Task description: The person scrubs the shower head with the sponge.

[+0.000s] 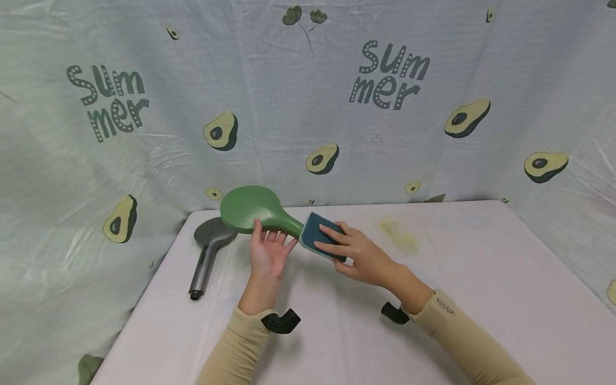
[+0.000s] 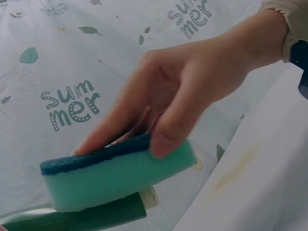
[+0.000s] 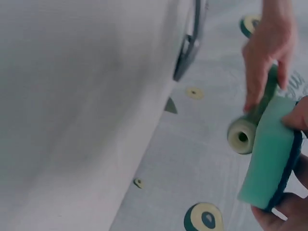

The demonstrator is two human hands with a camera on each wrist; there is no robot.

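A green shower head is held up over the table, its round head to the left and its handle sloping right. My left hand, palm turned up, grips it near the neck. The pale handle end with a round hole shows in the right wrist view. With thumb and fingers spread along its edges, my right hand holds a two-layer sponge, dark blue scouring pad toward the palm. The sponge's light green foam lies against the handle.
A grey shower head rests at the table's left side, handle toward me. The white-covered table bears a yellowish stain toward the back. A curtain printed with avocados hangs behind and at both sides.
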